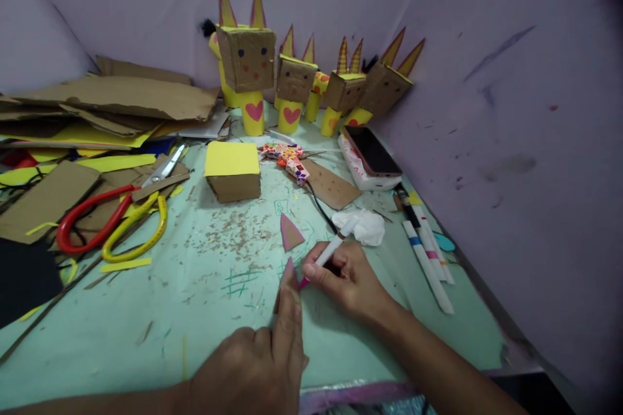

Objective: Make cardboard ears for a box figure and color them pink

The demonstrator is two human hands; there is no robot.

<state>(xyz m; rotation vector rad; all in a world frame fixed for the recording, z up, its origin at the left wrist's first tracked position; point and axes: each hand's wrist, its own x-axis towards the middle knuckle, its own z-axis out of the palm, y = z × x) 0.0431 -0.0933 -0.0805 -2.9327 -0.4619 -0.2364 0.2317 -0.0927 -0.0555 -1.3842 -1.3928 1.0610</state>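
Observation:
My left hand (263, 356) presses a small cardboard triangle (290, 272) against the table with its fingers extended. Only the triangle's pointed upper part shows; fingers cover the rest. In my right hand (353, 279) is a white marker (331, 249), its pink tip touching the triangle's right edge. Just beyond lies a second cardboard triangle (291, 234) with a pink outline. Farther back sits a cardboard box (236, 185) with a yellow top.
Scissors (111, 214) lie on cardboard scraps at left. A patterned glue gun (289, 159) with a black cord, crumpled tissue (365, 227) and several markers (428, 266) lie around. Box-headed figures (247, 65) stand along the wall. A phone (372, 150) rests on a white pack.

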